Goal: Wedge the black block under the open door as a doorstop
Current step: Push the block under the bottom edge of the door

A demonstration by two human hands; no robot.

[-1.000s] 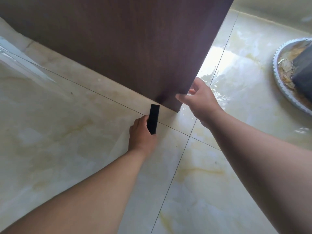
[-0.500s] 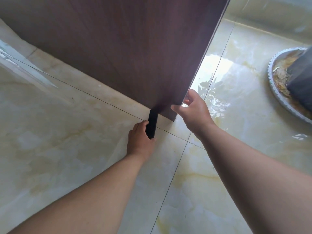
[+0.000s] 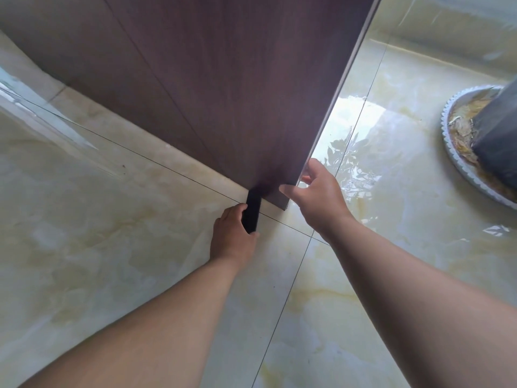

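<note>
Black block (image 3: 252, 211) now with its far end tucked under bottom edge of door (image 3: 223, 93), close to the free corner; a second ago lying fully clear of the door on the floor tile (image 3: 112, 219), half a second ago just reaching the edge. Near end still sticking out toward camera, lying across a grout line. Left hand (image 3: 232, 236) wrapped on the block's near end, fingers curled on its left side, thumb at the right, same grip as before, shifted forward with the block. Right hand (image 3: 319, 191) pinching the door's lower corner: thumb on the near face, fingers round the edge behind, partly hidden; grip unchanged across frames. Door corner sitting lower in view than before. Scalloped round tray (image 3: 458, 169) with dark object (image 3: 498, 135) on it, well apart at right, unmoved.
</note>
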